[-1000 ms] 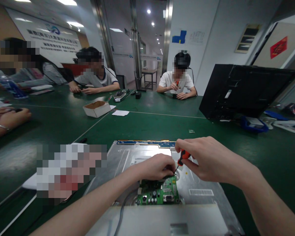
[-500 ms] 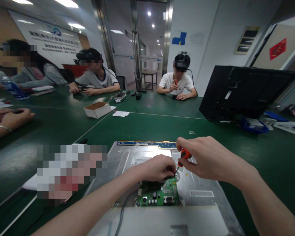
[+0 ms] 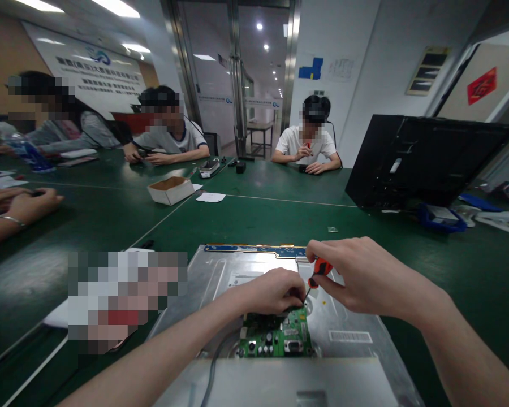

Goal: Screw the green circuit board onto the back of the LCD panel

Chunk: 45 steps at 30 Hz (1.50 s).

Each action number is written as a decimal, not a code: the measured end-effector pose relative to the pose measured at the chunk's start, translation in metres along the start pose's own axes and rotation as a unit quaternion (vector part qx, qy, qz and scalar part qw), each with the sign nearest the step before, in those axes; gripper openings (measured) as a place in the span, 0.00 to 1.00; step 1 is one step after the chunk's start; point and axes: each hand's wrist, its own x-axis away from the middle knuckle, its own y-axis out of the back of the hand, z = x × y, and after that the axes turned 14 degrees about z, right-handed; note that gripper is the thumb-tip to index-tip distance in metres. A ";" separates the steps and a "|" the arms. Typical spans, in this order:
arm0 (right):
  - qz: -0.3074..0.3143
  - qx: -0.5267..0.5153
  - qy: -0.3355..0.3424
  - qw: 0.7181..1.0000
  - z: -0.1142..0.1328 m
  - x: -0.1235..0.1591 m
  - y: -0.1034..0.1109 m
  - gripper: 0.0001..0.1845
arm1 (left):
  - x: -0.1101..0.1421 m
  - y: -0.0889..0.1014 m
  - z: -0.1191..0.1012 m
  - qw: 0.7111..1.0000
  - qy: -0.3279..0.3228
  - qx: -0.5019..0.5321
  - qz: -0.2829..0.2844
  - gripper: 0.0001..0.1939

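Note:
A bare metal monitor back panel (image 3: 348,316) lies flat on the green table in front of me. On it sits a small green circuit board (image 3: 280,339). My right hand (image 3: 360,277) is closed round a small screwdriver with an orange and black handle (image 3: 319,268), its tip pointing down at the board's upper right corner. My left hand (image 3: 274,291) is curled, fingers pinched on the board's top edge right beside the screwdriver tip. A narrow blue strip board (image 3: 254,249) runs along the panel's far edge.
A black monitor shell (image 3: 419,161) leans at the right. A small open cardboard box (image 3: 170,189) and a paper slip (image 3: 211,197) lie mid-table. Three people sit at the far side; another person's hands (image 3: 21,203) rest at the left. Blue and white items (image 3: 443,217) lie right.
Both hands stay at the board's corner; the view has shifted slightly. The person across the table has lowered their hands a little.

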 end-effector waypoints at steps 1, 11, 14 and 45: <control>0.001 0.003 -0.004 1.000 0.000 0.000 0.000 0.05 | 0.000 0.000 0.000 1.000 -0.001 0.005 0.003 0.07; 0.017 -0.013 0.006 1.000 0.001 0.002 0.001 0.07 | -0.001 0.000 0.002 1.000 0.000 0.002 0.007 0.07; 0.014 -0.011 0.007 1.000 0.001 0.002 0.001 0.05 | -0.001 0.001 0.001 1.000 -0.003 0.003 0.009 0.08; 0.030 0.006 -0.023 0.999 -0.003 -0.001 -0.001 0.03 | -0.001 0.001 0.001 1.000 0.004 -0.008 0.009 0.07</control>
